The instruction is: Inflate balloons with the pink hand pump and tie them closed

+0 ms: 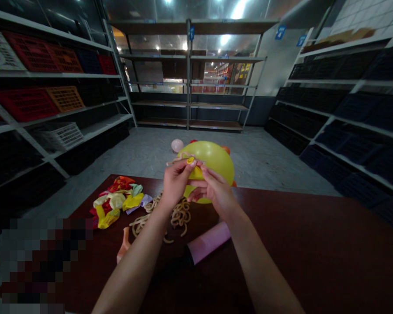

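A large inflated yellow balloon is just beyond my hands, over the table's far edge. My left hand pinches the balloon's yellow neck, its rolled mouth showing by the thumb. Close on its right, my right hand has thumb and index finger together near the neck, at a thin pale strand; its other fingers are loosely curled. Beige strings lie coiled on the table below. A pink pump with a black end lies between my forearms.
On the dark red table, colourful uninflated balloons are heaped at the left, with an orange one nearer me. A pink balloon shows beyond the table. Shelves with crates stand left; more shelving stands behind and right.
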{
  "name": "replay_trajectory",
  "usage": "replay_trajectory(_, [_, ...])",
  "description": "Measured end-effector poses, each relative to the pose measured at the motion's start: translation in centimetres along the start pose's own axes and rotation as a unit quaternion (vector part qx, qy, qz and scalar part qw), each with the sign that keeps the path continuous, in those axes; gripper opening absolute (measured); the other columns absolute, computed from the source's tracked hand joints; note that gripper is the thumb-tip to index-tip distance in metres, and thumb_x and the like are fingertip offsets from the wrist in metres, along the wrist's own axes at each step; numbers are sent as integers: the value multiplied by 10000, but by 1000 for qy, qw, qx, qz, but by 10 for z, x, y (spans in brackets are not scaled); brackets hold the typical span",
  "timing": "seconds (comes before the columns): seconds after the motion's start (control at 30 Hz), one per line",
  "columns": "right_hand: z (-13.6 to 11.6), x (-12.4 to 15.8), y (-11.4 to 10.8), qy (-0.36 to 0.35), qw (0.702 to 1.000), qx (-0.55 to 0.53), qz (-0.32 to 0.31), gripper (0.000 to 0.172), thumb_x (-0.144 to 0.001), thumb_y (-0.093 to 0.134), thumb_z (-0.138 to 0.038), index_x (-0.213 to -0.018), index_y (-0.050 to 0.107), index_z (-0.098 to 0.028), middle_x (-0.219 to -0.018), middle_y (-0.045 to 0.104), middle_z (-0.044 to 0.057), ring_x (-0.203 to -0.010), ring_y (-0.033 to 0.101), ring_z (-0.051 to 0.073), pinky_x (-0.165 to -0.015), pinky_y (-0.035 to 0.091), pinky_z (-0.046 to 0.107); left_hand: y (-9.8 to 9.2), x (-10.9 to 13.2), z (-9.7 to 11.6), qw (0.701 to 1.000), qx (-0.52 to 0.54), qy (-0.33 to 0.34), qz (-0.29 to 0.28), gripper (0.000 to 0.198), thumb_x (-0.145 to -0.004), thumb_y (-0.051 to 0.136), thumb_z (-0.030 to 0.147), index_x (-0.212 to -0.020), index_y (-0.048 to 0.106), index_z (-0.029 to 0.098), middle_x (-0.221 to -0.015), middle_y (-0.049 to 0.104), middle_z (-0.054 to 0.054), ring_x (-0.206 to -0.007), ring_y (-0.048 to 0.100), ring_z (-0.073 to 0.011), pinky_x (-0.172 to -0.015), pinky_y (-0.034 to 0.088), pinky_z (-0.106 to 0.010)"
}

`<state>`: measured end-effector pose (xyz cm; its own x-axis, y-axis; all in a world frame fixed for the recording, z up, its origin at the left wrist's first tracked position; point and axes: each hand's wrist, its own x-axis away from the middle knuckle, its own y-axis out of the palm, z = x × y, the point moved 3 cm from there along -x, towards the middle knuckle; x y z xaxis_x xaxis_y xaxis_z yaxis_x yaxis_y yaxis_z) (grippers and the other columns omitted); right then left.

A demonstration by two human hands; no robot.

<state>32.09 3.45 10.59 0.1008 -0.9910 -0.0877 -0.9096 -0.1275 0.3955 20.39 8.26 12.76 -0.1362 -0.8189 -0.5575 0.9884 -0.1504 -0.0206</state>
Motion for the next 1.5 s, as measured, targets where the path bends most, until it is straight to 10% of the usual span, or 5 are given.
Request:
replay_trajectory(0.53, [-35,7,-40,-82,970,183,136,332,-655,828,-490,-823,741,-217,-509,549,-57,-433,446,87,-434,344,238,16,15,27,903,-234,239,-271,251,-1002,521,319,-962,756,239,-1030,740,-88,-1009,623,-248,-922,456,-406])
replay_trajectory(0.8, [-40,10,-29,-109,990,56,75,297,-846,608,-517,-753,517,-250,-642,532,-45,-481,416,90,-449,320,236,-4,-3,11,987,-80,51,-131,316,-937,618,461,-857,794,213,-876,749,-62,-840,636,-212,-800,480,-328])
replay_trajectory(1.03, [-27,11,-15,-131,937,322,21,522,-951,478,-594,-578,475,-229,-586,548,-9,-554,507,128,-555,365,274,-15,-8,-11,975,136,-173,-30,281,-846,723,455,-902,805,192,-814,738,-44,-689,614,-151,-619,479,-253])
replay_trajectory(1.2, [-26,14,-6,-192,840,507,21,466,-982,476,-456,-594,577,-220,-579,568,-8,-574,506,132,-593,316,288,-21,-13,-17,958,192,-211,20,232,-835,738,395,-864,795,172,-970,758,-78,-796,640,-143,-587,450,-213])
replay_trajectory(1.5, [-33,20,-4,-187,815,547,35,321,-950,491,-374,-689,583,-211,-703,616,14,-659,542,145,-624,370,295,-7,-7,-4,936,275,-212,55,216,-739,819,368,-812,815,165,-905,769,-76,-723,618,-106,-617,442,-189])
